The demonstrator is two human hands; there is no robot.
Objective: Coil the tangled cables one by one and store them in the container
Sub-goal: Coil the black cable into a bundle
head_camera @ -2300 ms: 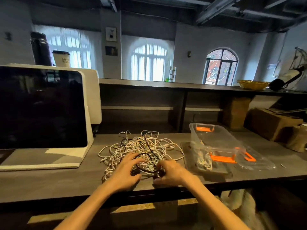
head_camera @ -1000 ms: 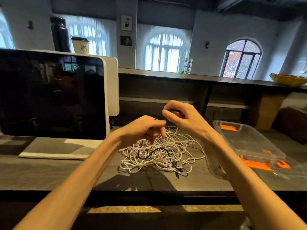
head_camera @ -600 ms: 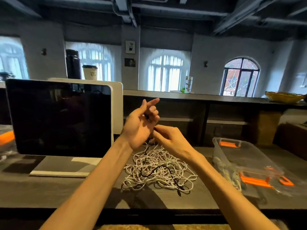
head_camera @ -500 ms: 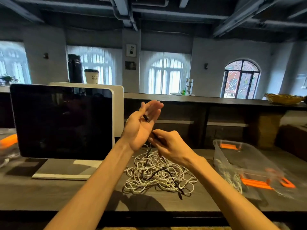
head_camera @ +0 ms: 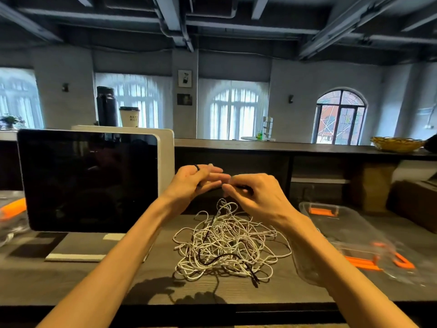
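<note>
A loose, knotted heap of thin white cables [head_camera: 227, 247] lies on a dark wooden counter [head_camera: 71, 285], with one thin black cable [head_camera: 221, 256] threaded through it and ending in a small dark plug at the heap's near right edge. The person holds both bare hands raised above the far side of the heap, close together. The left hand [head_camera: 189, 183] has its fingers held nearly straight and side by side, pointing right, with a black loop wound round them near the top. The right hand [head_camera: 255, 195] has its fingers curled, its thumb and fingertips pinching a short dark stretch of black cable that runs across to the left hand. A few strands rise from the heap toward the right hand. To the right of the heap, partly behind the right forearm, sits one clear plastic container with orange latches [head_camera: 335, 223]; blur hides its contents. One large dark screen on a white stand [head_camera: 87, 181] stands to the left.
</note>
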